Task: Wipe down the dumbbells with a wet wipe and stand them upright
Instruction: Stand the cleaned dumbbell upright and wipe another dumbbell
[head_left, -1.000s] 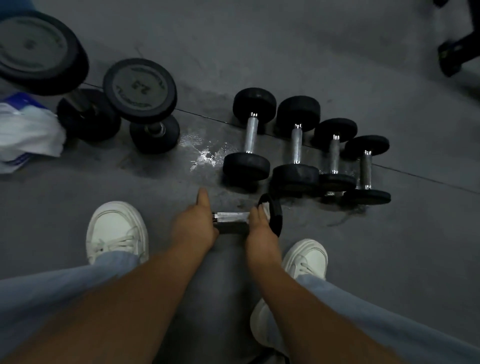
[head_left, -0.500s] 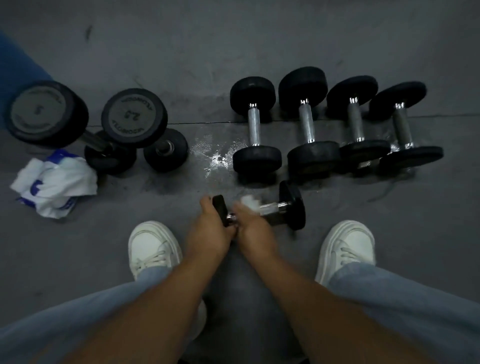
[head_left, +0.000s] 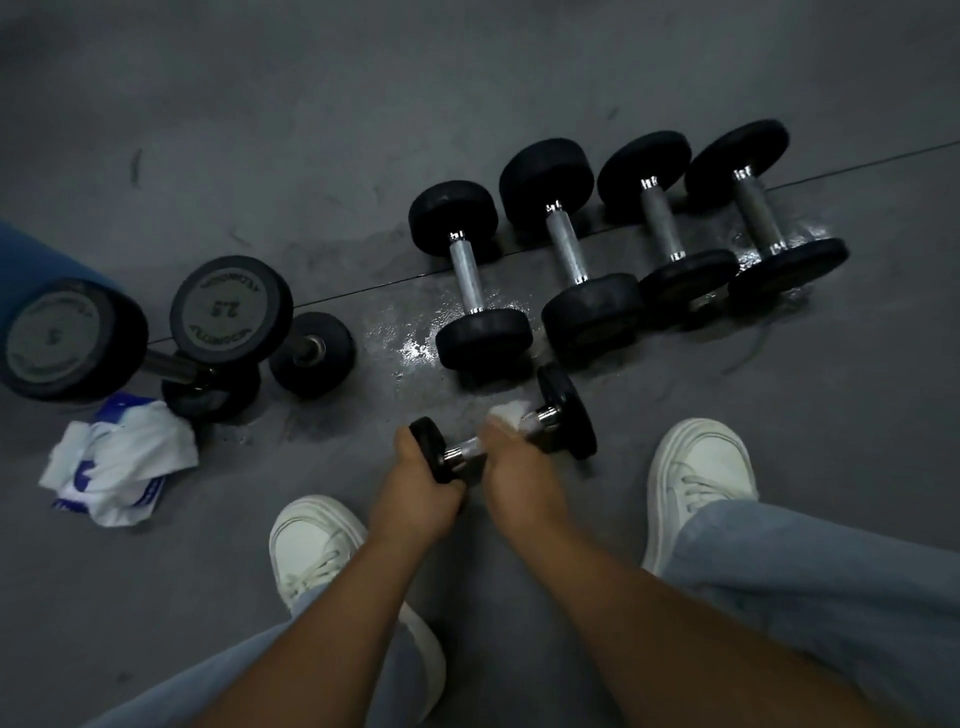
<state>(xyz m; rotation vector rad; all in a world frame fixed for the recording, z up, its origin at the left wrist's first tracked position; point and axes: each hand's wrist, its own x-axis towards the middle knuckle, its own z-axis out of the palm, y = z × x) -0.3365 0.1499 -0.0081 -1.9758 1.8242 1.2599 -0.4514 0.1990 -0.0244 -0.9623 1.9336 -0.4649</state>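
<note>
The left hand (head_left: 418, 491) is gripping the left end of a small dumbbell (head_left: 567, 411), which is lying crosswise between the two white shoes (head_left: 698, 467). The right hand (head_left: 522, 470) is clutching a white wipe (head_left: 511, 413) around its metal handle. Just beyond it, four dumbbells (head_left: 467, 275) are lying in a row on the grey floor (head_left: 311, 130), while two more (head_left: 231, 309) are standing on end at left beside a crumpled white packet (head_left: 122, 462).

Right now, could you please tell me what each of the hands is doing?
Left hand: grips one end of the small dumbbell.
Right hand: holds the white wipe against that dumbbell.
</note>
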